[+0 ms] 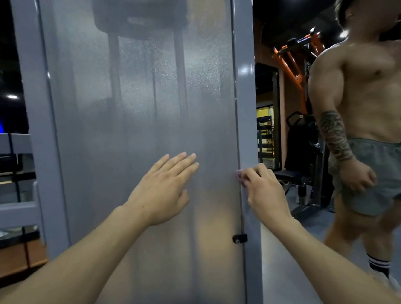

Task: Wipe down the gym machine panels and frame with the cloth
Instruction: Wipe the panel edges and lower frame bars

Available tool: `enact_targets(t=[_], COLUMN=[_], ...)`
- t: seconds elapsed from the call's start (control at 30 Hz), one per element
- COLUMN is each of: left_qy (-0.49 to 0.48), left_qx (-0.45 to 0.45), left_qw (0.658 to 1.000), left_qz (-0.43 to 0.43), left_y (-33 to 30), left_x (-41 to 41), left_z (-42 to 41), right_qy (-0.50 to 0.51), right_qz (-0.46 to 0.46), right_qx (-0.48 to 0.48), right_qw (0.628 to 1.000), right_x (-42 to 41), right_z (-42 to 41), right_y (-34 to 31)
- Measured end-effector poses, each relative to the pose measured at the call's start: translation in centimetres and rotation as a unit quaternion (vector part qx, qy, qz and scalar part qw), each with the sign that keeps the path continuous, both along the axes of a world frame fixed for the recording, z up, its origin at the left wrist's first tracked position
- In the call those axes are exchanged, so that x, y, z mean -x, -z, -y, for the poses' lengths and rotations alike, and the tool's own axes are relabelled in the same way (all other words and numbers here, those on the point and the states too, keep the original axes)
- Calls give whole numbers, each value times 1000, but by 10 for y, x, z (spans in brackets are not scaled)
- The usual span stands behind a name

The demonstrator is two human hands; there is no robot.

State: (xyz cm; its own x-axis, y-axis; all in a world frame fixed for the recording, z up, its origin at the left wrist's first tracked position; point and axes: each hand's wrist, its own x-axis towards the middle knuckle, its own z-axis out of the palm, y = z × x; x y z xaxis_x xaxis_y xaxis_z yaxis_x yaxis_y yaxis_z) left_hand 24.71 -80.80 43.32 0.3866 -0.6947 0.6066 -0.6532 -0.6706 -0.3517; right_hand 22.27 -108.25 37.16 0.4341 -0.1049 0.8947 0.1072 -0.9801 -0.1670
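Note:
A tall frosted grey panel point(143, 103) of the gym machine fills the middle of the view, set between two grey frame posts point(247, 105). My left hand point(164, 190) lies flat on the panel with straight fingers. My right hand point(259, 185) grips a small pinkish cloth point(239, 176) and presses it against the seam where the panel meets the right post. Most of the cloth is hidden under my fingers.
A person in grey shorts point(373, 138) walks by close on the right. Black brackets point(240, 238) fix the panel to the right post. Orange gym equipment point(290, 56) and a black bench point(290, 176) stand behind. Grey rails point(4, 143) run off to the left.

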Motion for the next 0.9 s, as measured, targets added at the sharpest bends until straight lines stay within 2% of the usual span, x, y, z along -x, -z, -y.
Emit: enact_targets(t=[0.2, 0.33, 0.5, 0.6, 0.77, 0.87, 0.9], left_qy=[8, 41, 74, 85, 76, 84, 82], left_qx=[10, 48, 117, 163, 186, 173, 169], left_qw=[1000, 994, 976, 959, 951, 952, 964], left_qz=[25, 84, 167, 215, 235, 237, 186], left_y=[-4, 0, -6, -34, -83, -106, -110], left_x=[-2, -18, -43, -56, -66, -80, -90], left_z=[8, 33, 77, 92, 87, 80, 77], right_qy=[-18, -57, -50, -57, -65, -45, -40], right_qz=[19, 64, 134, 196, 263, 247, 234], right_qx=[26, 30, 32, 49, 42, 25, 13], right_qw=[999, 996, 989, 978, 962, 968, 971], right_x=[3, 2, -18, -33, -44, -44, -43], right_z=[2, 6, 14, 16, 24, 23, 20], right_y=[13, 22, 40, 8, -97, -99, -90])
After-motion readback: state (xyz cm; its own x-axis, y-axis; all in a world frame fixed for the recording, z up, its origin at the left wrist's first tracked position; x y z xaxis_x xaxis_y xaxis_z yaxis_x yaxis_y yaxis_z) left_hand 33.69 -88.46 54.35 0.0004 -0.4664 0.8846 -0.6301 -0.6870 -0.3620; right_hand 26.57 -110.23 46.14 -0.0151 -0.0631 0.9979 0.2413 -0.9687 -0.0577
